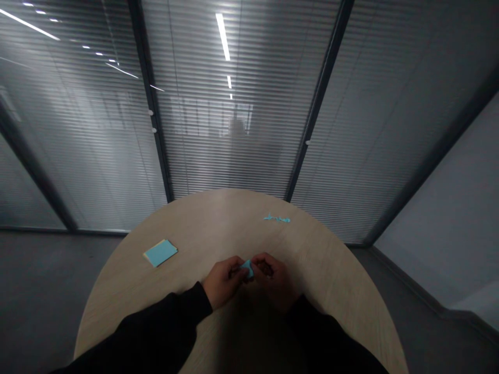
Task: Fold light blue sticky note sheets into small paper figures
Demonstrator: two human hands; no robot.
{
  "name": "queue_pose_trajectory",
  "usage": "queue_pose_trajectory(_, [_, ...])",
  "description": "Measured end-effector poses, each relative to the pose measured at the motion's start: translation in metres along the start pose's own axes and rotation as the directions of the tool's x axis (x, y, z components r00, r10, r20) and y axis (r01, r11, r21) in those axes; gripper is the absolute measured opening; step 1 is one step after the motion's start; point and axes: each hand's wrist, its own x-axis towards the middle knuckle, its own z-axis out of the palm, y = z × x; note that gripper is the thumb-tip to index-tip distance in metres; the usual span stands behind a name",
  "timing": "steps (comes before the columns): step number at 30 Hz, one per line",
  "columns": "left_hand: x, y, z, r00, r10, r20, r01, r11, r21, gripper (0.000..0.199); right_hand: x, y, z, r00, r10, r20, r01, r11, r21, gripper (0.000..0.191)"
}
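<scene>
Where the bare left hand (222,282) met the bare right hand (276,280) over the round, pale wood-grained table (218,221), the fingers of both were pinched on a small, angular piece of light-blue paper (248,268) between them. It seemed feather-light, pliable and easy to crumple or tear, best held gently by its opposite edges.

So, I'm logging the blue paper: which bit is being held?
The small piece between the left hand and right hand; the stack and scraps lie on the table, untouched.
</scene>
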Motion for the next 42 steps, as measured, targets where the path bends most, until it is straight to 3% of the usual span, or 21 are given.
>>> queue_pose_trajectory(6, [-0.0007,0.0059,0.0002,0.999,0.006,-0.043,-0.002,0.997,0.08,0.031,0.001,0.0061,-0.0012,0.998,0.009,-0.065,-0.004,0.997,0.079,0.027])
queue_pose_trajectory(13, [-0.0007,-0.0001,-0.0012,0.996,0.039,-0.079,-0.026,0.987,0.158,0.032,0.0,0.0051,-0.0006,1.0,-0.005,0.014,0.005,1.0,-0.013,0.03])
queue_pose_trajectory(20, [-0.0007,0.0025,-0.0004,0.998,0.031,-0.063,-0.019,0.985,0.174,0.028,0.0017,0.0092,0.0004,0.999,0.007,-0.042,-0.005,0.998,0.055,0.028])
queue_pose_trajectory(32, [-0.0003,0.0014,-0.0025,0.996,0.046,-0.077,-0.024,0.963,0.268,0.027,0.0014,0.0032,-0.0025,0.999,-0.039,-0.024,0.037,0.996,-0.08,0.02])
queue_pose_trajectory(42, [0.0012,-0.0009,-0.0029,0.999,0.038,-0.038,-0.025,0.957,0.288,0.022,0.0017,0.0074,-0.0013,0.998,0.058,-0.016,-0.057,0.997,0.057,0.026])
